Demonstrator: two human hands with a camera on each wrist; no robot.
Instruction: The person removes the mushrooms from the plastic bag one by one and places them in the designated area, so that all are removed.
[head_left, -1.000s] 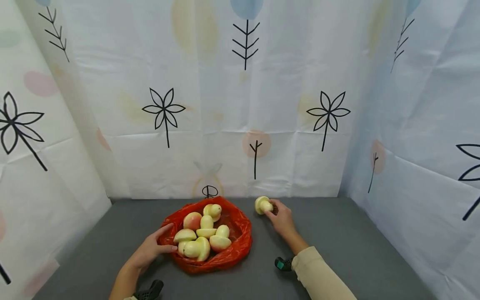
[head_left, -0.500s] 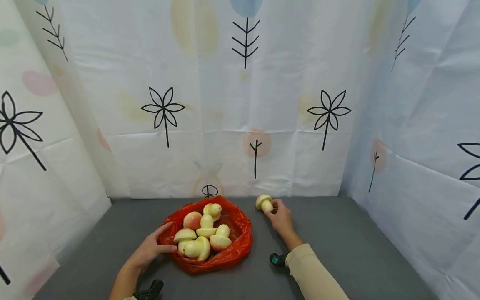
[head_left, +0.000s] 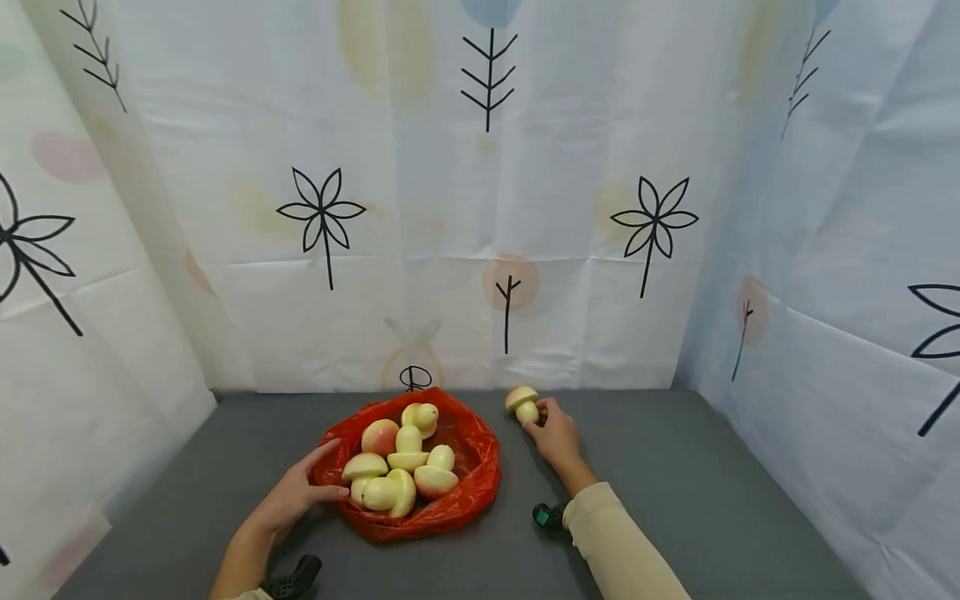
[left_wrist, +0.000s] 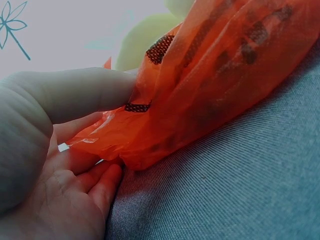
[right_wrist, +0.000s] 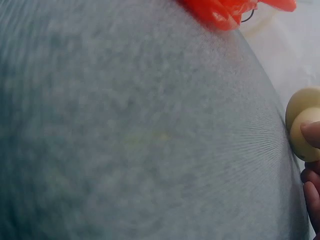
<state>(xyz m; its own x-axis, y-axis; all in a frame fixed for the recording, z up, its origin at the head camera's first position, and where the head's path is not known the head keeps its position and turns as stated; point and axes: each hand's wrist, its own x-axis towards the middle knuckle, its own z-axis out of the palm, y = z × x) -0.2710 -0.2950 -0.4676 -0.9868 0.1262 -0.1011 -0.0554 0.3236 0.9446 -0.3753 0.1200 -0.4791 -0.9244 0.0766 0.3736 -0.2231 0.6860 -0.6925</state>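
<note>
A red plastic bag point(head_left: 480, 467) lies with its mouth spread wide, several pale yellow mushrooms point(head_left: 437, 481) with pinkish caps inside. At its left side, my left hand point(head_left: 288, 498) holds the rim. In the left wrist view the thumb point(left_wrist: 95, 95) lies against the red plastic point(left_wrist: 200, 100), with the fingers on the other side. Right of the bag, my right hand point(head_left: 557, 433) pinches another mushroom point(head_left: 521, 402) by its stem, cap up and tilted left. In the right wrist view this mushroom point(right_wrist: 301, 112) shows at the right edge, partly cut off.
A grey cloth-covered table point(head_left: 675, 500) spreads under everything. White patterned curtains point(head_left: 450, 208) close off the back and both sides, the rear one just behind the right hand. Black wrist devices point(head_left: 550, 515) sit on both wrists.
The mushroom in my right hand has turned from lying sideways to more upright, cap up, as the right forearm shifted slightly left. The left hand keeps its place on the bag.
</note>
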